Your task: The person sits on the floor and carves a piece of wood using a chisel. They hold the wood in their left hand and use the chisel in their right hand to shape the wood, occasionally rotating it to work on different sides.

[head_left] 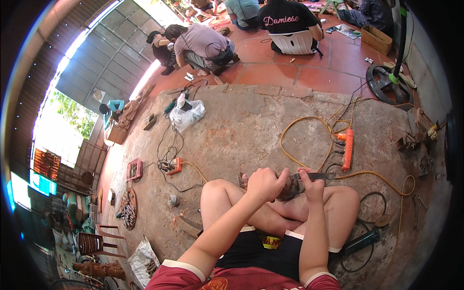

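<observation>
I sit cross-legged, with both hands close together over my lower legs. My right hand (pixel 314 186) is closed around a dark, narrow, flat knife-like tool (pixel 320 176), which sticks out to the right of the fist. Beside it, my left hand (pixel 263 184) is closed, thumb toward the tool's other end; what its fingers hold is hidden. A dark brown lump (pixel 290 190), perhaps wood, shows just below and between the hands. Its shape is partly covered by my fingers.
An orange power strip (pixel 347 149) with a yellow cord lies ahead right. A dark green power tool (pixel 362 241) rests by my right knee. Left are an orange socket box (pixel 174 166), a pink basket (pixel 135 169) and a white plastic bag (pixel 187 115). Several people sit farther off.
</observation>
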The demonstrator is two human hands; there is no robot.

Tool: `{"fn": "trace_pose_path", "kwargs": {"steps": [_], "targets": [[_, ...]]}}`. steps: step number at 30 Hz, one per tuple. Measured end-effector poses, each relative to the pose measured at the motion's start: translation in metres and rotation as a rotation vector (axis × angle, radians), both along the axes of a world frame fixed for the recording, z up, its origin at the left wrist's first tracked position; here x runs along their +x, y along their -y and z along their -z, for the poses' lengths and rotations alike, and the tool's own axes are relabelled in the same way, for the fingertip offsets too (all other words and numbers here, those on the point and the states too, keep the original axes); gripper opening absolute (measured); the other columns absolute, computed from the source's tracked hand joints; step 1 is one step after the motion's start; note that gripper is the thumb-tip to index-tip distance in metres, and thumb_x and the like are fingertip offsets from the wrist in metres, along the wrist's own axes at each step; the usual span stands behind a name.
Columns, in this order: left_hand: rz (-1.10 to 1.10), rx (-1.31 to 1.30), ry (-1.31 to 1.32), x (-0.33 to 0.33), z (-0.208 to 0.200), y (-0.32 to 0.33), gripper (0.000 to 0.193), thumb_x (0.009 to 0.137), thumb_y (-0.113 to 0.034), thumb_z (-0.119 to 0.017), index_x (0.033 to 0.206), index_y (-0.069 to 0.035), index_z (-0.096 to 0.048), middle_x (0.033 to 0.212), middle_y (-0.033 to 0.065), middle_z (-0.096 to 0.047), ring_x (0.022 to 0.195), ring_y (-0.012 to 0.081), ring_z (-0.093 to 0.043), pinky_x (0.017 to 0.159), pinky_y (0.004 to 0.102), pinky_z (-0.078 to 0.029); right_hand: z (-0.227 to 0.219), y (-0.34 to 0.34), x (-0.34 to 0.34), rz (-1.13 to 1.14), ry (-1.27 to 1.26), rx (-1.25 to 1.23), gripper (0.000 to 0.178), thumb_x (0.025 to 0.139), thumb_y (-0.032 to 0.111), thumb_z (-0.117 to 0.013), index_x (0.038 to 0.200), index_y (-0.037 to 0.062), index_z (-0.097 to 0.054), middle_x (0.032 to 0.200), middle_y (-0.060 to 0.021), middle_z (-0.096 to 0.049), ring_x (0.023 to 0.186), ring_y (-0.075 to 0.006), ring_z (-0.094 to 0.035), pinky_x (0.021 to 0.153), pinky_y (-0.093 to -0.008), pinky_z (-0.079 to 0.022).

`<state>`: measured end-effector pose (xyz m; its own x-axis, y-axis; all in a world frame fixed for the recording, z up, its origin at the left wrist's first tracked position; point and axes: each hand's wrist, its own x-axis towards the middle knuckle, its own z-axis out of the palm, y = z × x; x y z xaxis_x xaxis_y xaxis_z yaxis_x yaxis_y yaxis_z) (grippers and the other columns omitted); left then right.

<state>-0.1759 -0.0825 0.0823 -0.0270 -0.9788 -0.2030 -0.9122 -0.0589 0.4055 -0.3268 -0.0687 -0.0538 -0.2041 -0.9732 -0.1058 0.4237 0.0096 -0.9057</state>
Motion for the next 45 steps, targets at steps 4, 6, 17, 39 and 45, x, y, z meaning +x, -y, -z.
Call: {"fn": "trace_pose_path", "kwargs": {"steps": [4,6,17,39,45], "targets": [[-0.005,0.007,-0.003,0.0,0.0,0.0,0.063,0.091,-0.053,-0.052,0.068,0.002,-0.071,0.063,0.0268,-0.062,0.069,0.0441,-0.066,0.067,0.0485,-0.054,-0.001,-0.001,0.001,-0.01,-0.012,-0.009,0.013,0.089,0.011,-0.073,0.097,0.0006,-0.072,0.084,0.0027,-0.067,0.074,-0.0044,-0.058,0.065,-0.0193,-0.045],[-0.002,0.004,0.0,0.0,0.001,0.001,0.063,0.091,-0.053,-0.052,0.068,0.002,-0.07,0.063,0.0268,-0.062,0.069,0.0441,-0.066,0.067,0.0485,-0.054,0.0,-0.001,0.002,-0.014,-0.026,-0.007,0.013,0.089,0.011,-0.073,0.096,0.0009,-0.073,0.083,0.0028,-0.067,0.073,-0.0043,-0.058,0.065,-0.0194,-0.045],[-0.003,-0.004,-0.013,0.0,0.002,0.0,0.062,0.091,-0.052,-0.053,0.067,0.003,-0.07,0.063,0.0272,-0.062,0.068,0.0442,-0.066,0.065,0.0485,-0.054,0.002,-0.002,0.008,-0.012,-0.08,-0.001,0.012,0.089,0.011,-0.073,0.095,0.0003,-0.072,0.081,0.0034,-0.066,0.071,-0.0028,-0.056,0.063,-0.0184,-0.043],[-0.019,0.02,-0.006,0.0,-0.001,0.0,0.061,0.091,-0.052,-0.052,0.069,0.002,-0.071,0.063,0.0258,-0.063,0.069,0.0431,-0.067,0.066,0.0479,-0.054,-0.01,-0.006,0.01,-0.035,-0.158,-0.141,0.012,0.088,0.008,-0.073,0.097,0.0012,-0.071,0.083,-0.0005,-0.069,0.076,-0.0072,-0.061,0.068,-0.0228,-0.049],[-0.016,0.031,-0.006,-0.001,-0.002,0.001,0.061,0.091,-0.053,-0.052,0.07,0.001,-0.072,0.063,0.0253,-0.063,0.07,0.0427,-0.067,0.068,0.0474,-0.055,-0.01,-0.007,0.009,-0.002,-0.222,-0.161,0.011,0.088,0.009,-0.073,0.094,0.0,-0.071,0.089,-0.0053,-0.07,0.08,-0.0113,-0.064,0.072,-0.0251,-0.05]]}}
